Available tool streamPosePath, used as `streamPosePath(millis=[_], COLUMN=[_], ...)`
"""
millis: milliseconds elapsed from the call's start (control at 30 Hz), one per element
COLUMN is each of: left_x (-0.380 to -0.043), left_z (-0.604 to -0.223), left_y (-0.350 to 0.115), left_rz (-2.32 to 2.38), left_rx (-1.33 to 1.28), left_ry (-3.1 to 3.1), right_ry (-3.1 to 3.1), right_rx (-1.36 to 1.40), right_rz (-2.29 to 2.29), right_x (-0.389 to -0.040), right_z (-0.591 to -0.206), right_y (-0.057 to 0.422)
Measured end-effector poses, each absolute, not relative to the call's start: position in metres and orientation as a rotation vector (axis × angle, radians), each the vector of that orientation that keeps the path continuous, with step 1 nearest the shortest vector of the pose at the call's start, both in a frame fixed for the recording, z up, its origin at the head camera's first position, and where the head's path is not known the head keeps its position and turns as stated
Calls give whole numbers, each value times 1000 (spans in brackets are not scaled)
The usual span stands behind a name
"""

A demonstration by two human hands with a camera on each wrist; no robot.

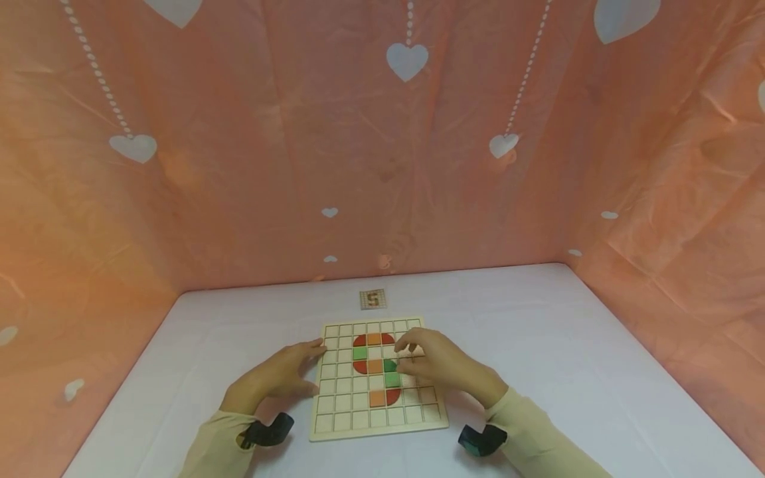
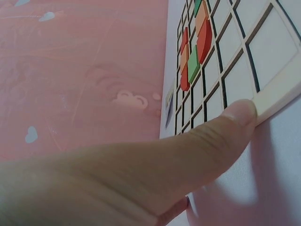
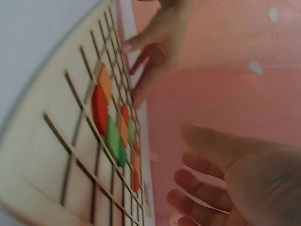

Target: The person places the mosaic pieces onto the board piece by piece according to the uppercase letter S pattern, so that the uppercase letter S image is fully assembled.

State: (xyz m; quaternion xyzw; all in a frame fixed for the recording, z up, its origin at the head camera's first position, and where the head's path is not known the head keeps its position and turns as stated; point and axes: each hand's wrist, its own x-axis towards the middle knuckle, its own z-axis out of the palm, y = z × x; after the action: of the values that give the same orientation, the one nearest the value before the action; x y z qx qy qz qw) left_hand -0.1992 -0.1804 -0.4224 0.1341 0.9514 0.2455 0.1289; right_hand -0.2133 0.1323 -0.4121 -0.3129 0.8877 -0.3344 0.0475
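Observation:
A square wooden grid board (image 1: pixel 325 422) lies on the table with several coloured tiles set in its cells. Red rounded tiles (image 1: pixel 392 397), orange squares (image 1: pixel 377 398), light green squares (image 1: pixel 391 380) and a dark green rounded tile (image 1: pixel 390 365) form a winding, S-like figure. My left hand (image 1: pixel 277 374) rests at the board's left side, and its thumb (image 2: pixel 241 113) touches the edge. Above the board's right part hovers my right hand (image 1: pixel 445 362), its fingers (image 3: pixel 202 195) loosely bent. Nothing shows between thumb and fingers in the right wrist view.
Behind the board lies a small card (image 1: pixel 373 299) printed with a similar figure on a grid. A white cloth (image 1: pixel 239 312) covers the table. Pink-orange curtains (image 1: pixel 358 166) with white hearts stand at the back and both sides. Each wrist wears a dark device (image 1: pixel 483 440).

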Motion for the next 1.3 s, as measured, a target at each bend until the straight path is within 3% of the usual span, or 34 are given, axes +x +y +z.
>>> streamPosePath(millis=[933, 1300], left_x=[-200, -199], left_z=[-421, -421], left_y=[-182, -182], left_rz=[721, 726], left_rx=[402, 406], left_ry=[2755, 2756], right_ry=[2676, 2635], right_rx=[-627, -731], right_rz=[-998, -871], right_x=[-249, -249], right_z=[-412, -418], right_y=[187, 198])
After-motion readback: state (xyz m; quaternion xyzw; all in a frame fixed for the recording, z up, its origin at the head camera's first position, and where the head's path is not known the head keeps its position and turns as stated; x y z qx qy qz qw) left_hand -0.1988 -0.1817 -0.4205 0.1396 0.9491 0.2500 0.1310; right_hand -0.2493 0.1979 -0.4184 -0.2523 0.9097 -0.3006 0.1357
